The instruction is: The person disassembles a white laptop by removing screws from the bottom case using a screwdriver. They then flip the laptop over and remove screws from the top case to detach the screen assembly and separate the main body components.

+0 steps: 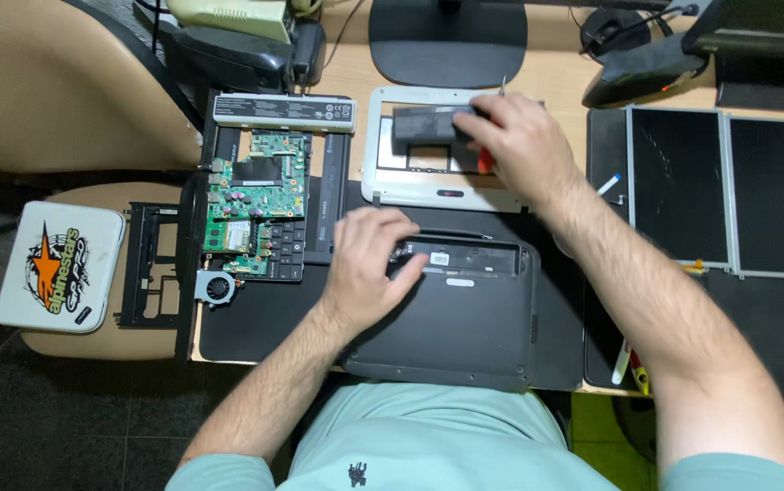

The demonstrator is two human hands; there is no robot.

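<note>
A dark grey laptop base (464, 327) lies upside down on the desk right in front of me. My left hand (369, 264) rests on its upper left corner, fingers curled at the open battery bay. My right hand (519, 145) reaches over the white screen bezel (383, 186) behind the laptop. It grips a red-handled screwdriver, whose metal tip sticks up past the fingers, and touches a black rectangular block (424, 123) lying inside the bezel.
A green circuit board (260, 195) lies on a black keyboard to the left, with a small fan (219, 287), a black frame (151, 273) and a long grey battery (283, 111). Two bare screen panels (728, 186) lie at the right. A white case (60, 265) sits far left.
</note>
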